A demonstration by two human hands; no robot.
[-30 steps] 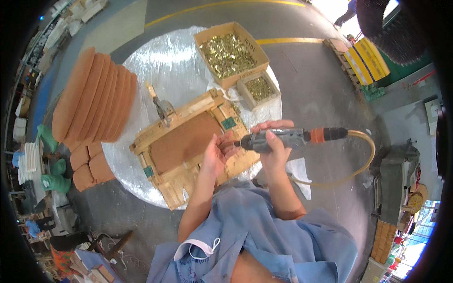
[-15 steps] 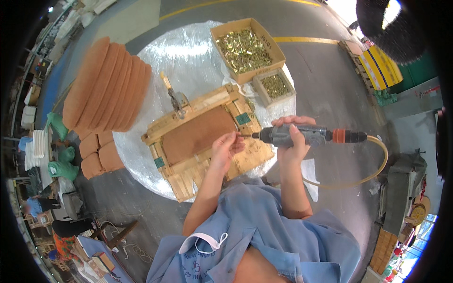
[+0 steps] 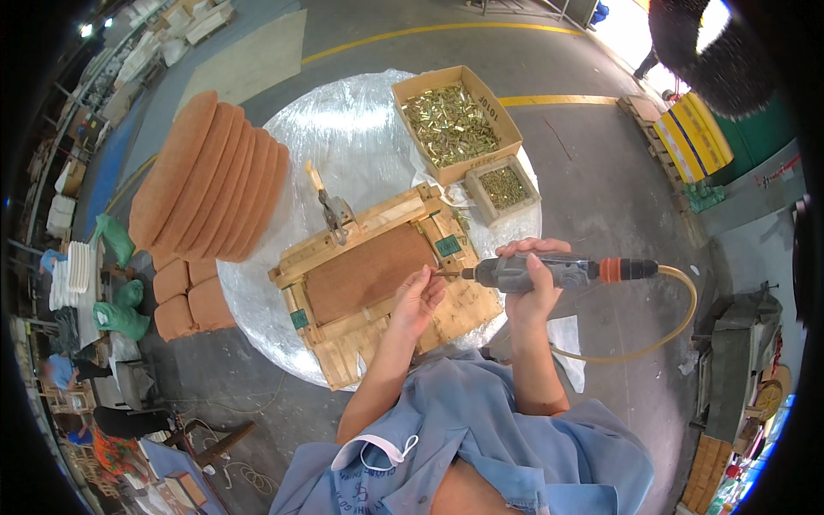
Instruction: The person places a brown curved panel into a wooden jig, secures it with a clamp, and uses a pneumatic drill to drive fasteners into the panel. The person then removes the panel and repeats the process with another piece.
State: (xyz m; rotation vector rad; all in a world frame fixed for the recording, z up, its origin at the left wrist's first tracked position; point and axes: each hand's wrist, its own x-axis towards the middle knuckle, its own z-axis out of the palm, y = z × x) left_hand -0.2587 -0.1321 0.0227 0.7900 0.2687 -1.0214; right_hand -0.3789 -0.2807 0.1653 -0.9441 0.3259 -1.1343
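At the near edge of a round bench wrapped in clear plastic film, a person in a light blue shirt works on a wooden frame that holds a brown panel. Right hand is wrapped tight around a grey pneumatic screwdriver with an orange collar, held level just off the bench's near right edge, its tip pointing left at the frame's right rail; a yellowish air hose loops away from the tool's rear toward the floor. Left hand rests over the frame's near right corner, thumb and forefinger pinched together at the tool's tip, on something too small to make out. A metal clamp with a pale handle stands at the frame's far rail. Toward the far right edge of the bench sit a large cardboard box of brass-coloured hardware and, just beside it, a smaller box of screws. Left of the bench, a row of brown cushioned pads leans together, well apart from both hands
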